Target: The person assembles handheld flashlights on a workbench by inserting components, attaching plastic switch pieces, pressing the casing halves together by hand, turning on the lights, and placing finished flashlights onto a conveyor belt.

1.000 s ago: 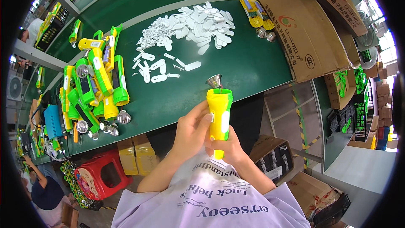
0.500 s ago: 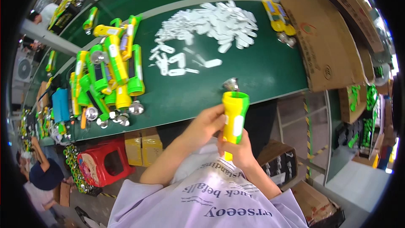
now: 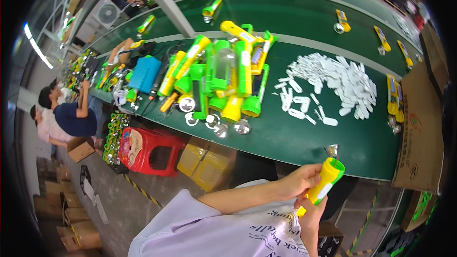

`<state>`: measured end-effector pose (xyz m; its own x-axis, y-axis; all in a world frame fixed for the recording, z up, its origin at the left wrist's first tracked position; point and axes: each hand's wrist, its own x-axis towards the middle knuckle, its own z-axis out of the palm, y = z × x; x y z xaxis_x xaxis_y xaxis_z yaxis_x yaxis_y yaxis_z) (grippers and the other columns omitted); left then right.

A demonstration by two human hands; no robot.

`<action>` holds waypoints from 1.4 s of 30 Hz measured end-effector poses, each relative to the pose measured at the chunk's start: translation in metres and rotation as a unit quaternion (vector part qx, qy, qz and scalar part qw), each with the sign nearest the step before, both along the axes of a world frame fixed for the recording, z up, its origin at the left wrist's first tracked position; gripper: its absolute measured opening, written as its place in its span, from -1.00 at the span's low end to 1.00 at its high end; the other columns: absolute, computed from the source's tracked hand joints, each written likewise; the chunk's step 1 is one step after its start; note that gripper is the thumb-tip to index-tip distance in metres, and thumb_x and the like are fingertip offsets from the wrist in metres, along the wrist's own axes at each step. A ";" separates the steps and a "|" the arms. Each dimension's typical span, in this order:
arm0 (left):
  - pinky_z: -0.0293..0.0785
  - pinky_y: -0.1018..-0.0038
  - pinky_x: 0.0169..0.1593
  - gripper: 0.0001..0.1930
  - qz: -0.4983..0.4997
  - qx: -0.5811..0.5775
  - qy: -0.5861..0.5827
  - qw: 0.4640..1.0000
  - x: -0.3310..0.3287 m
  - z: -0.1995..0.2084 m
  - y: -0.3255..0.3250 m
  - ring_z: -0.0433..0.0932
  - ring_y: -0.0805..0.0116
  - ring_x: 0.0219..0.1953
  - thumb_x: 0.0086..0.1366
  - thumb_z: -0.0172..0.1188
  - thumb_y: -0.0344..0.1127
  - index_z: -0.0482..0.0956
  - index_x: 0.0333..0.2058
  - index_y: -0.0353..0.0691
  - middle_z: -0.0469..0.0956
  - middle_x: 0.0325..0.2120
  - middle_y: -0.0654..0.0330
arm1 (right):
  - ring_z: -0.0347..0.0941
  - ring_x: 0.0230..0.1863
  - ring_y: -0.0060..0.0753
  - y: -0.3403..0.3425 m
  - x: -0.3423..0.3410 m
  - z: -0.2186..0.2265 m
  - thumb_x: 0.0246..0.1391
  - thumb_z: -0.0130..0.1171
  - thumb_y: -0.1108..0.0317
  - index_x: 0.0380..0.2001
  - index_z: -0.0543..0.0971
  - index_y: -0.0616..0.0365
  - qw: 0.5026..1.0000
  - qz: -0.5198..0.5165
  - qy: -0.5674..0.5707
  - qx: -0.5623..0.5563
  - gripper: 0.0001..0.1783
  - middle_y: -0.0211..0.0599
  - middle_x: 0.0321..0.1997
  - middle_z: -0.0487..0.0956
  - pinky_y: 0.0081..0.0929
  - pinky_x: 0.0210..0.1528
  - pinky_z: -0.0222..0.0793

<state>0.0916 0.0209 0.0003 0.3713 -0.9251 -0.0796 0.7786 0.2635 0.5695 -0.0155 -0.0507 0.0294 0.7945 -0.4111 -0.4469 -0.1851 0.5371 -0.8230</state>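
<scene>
Both of my hands are on a yellow and green flashlight body point(image 3: 325, 183), which tilts with its wide, uncovered end up and away from me. My right hand point(image 3: 312, 213) is wrapped round its lower part. Higher up, on its left side, my left hand point(image 3: 301, 183) is closed on the barrel with thumb and fingers. A shiny cone-shaped reflector point(image 3: 332, 150) hangs just off the wide end, apparently joined by a thin wire. A white strip runs along the barrel. The inside of the barrel is hidden.
On the green table point(image 3: 285, 147) lies a heap of flashlights point(image 3: 223, 76) with dangling reflectors. White plastic pieces point(image 3: 342, 83) are piled at its right. A cardboard box point(image 3: 419, 128) stands at the right edge. Below are a red stool point(image 3: 157, 150) and a taped carton point(image 3: 202, 162). Two people sit far left.
The view has swung left, so the table, my hands and the flashlight appear farther right and lower. Both hands keep their hold on the flashlight, and the reflector still hangs by its end.
</scene>
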 end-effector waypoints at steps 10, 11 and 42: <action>0.33 0.45 0.11 -0.63 0.006 0.046 -0.071 0.996 -0.017 0.008 -0.016 0.41 0.48 0.01 0.48 -0.12 -0.34 0.27 0.22 -0.22 0.45 -0.03 0.22 | 0.49 -0.36 -0.26 -0.014 -0.024 -0.005 -0.13 0.17 0.42 -0.25 0.47 0.28 0.998 0.041 -0.006 -0.051 -0.69 -0.12 -0.35 0.53 -0.36 -0.28 0.42; 0.32 0.46 0.10 -0.67 -0.021 0.076 -0.093 0.993 -0.017 0.015 -0.017 0.39 0.49 -0.01 0.49 -0.14 -0.33 0.32 0.17 -0.23 0.44 -0.04 0.23 | 0.44 -0.45 -0.37 -0.005 -0.019 0.006 -0.13 0.13 0.45 -0.27 0.46 0.31 0.998 0.004 -0.026 -0.063 -0.72 -0.20 -0.46 0.48 -0.47 -0.40 0.35; 0.53 0.59 -0.29 -0.62 0.050 0.199 -0.019 0.979 -0.017 0.028 -0.013 0.57 0.50 -0.35 0.47 -0.05 -0.07 0.44 0.00 -0.27 0.56 -0.26 0.18 | 0.37 -0.69 -0.34 -0.006 -0.010 0.010 -0.17 0.13 0.62 -0.38 0.42 0.24 0.986 -0.036 -0.007 0.162 -0.79 -0.22 -0.56 0.44 -0.47 -0.66 0.25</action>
